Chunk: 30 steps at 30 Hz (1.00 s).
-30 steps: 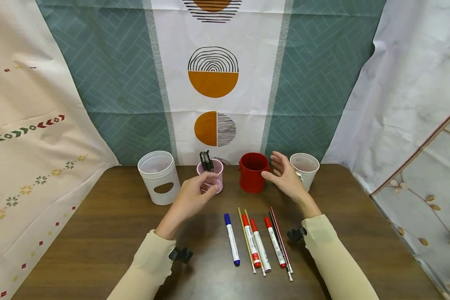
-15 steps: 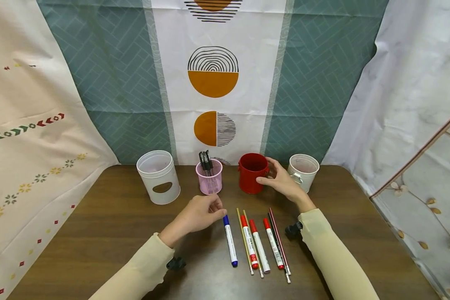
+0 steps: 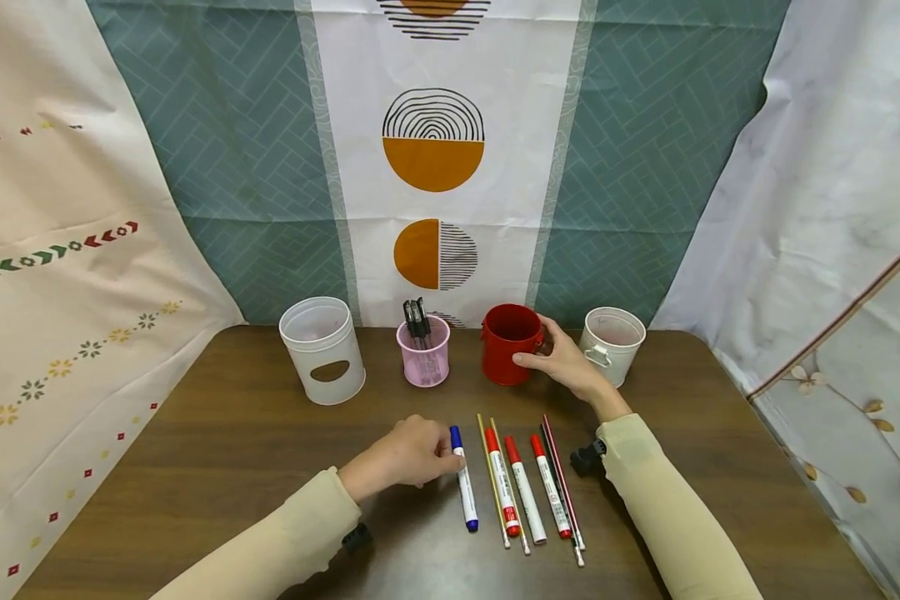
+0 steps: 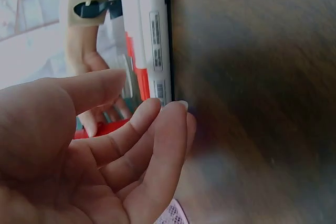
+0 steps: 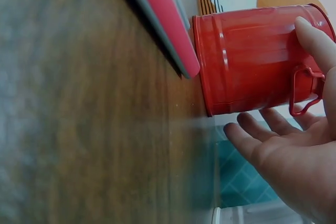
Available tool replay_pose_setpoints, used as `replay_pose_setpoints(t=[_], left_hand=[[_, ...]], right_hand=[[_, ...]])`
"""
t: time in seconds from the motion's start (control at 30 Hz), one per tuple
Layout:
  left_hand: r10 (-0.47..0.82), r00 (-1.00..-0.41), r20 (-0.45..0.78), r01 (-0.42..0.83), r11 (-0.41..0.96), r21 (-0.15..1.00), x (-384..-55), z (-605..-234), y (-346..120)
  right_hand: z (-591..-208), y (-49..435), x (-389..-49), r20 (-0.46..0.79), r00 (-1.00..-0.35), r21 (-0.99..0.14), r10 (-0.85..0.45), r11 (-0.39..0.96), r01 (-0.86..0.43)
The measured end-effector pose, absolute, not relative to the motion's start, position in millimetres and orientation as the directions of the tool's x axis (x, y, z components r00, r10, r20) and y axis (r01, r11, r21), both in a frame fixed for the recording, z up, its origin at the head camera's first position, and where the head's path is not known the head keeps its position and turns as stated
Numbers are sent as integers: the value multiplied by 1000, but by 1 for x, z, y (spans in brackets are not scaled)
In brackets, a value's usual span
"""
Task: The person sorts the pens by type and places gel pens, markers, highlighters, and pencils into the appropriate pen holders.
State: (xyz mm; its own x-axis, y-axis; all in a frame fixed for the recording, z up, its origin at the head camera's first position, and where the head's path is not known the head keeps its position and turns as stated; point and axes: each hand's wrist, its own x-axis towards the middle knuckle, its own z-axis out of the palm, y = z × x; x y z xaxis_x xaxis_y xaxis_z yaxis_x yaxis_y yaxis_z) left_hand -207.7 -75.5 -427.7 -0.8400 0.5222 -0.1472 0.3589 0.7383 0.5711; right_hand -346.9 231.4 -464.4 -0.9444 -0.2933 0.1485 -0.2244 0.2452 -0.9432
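Blue marker (image 3: 468,497): one, lying on table (image 3: 195,417). At its left, left hand (image 3: 411,450), thumb and fingertips parted, no pinch made. Barrel probably light, stiff, smooth, apt to roll; best pinched mid-length. Gold pencil (image 3: 490,471): just right. Red cup (image 3: 501,350): upright. Right hand (image 3: 570,364): spread about cup's right side; firmness of contact cannot be told.
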Motion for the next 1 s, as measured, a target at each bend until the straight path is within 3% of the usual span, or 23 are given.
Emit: replay_pose_setpoints(t=[0.17,0.57,1.0], left_hand=[[506,-833,-224,304,757,579,-204,-430,-69],[456,-847,-273,265,807,528,-205,-433,-58],[412,-877,-247,250,831,497,-211,-433,-56]], right_hand=[[-466,229,-346,137,-943,-942,-305,253,-219],[-463,226,-347,172,-939,-914,-299,307,-265],[-463,225,-347,159,-938,-910,-309,323,-261]])
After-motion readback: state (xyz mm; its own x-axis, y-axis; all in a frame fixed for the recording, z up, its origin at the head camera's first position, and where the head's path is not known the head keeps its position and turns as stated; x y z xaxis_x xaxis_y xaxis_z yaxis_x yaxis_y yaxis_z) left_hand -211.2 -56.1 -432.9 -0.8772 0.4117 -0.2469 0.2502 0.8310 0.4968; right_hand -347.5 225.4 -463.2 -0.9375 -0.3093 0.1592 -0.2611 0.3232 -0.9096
